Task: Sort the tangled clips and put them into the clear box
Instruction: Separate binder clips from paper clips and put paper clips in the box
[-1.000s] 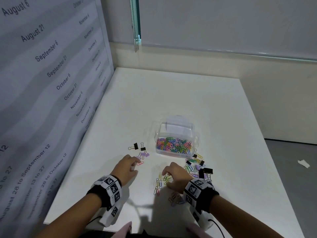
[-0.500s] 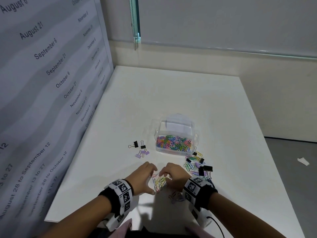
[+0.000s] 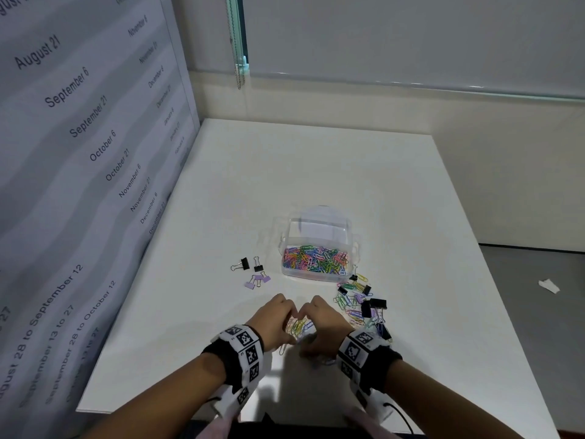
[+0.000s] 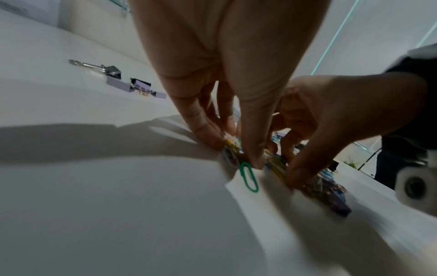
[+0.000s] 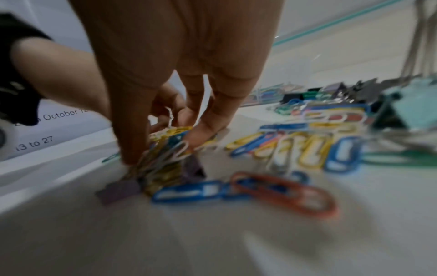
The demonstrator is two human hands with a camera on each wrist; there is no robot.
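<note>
**Both hands gathering a bunch of paper clips, short of the box**

The left hand (image 3: 274,321) and right hand (image 3: 323,324) met fingertip to fingertip on the surface (image 3: 316,172), each with fingers curled and pinching the same bunch of coloured paper clips (image 3: 297,327). In the left wrist view a green paper clip (image 4: 248,176) lay flat just outside the pinch, touching the thumb tip. A purple binder clip (image 5: 118,190) appeared caught at the foot of the bunch.

The clear box (image 3: 318,248) stood beyond the hands, lid back, already holding many paper clips.

Risks, as judged: the bunch is loose, so lifting it could shed clips onto the surface; the purple binder clip may ride along into the box unsorted; interlinked clips could drag neighbours from the nearby pile.

Surroundings: a mixed heap of paper clips and black binder clips (image 3: 364,305) lay just right of the hands, between them and the box's right corner. Four binder clips (image 3: 253,274), two black and two purple, sat apart to the left of the box. Nothing stood directly between the hands and the box
</note>
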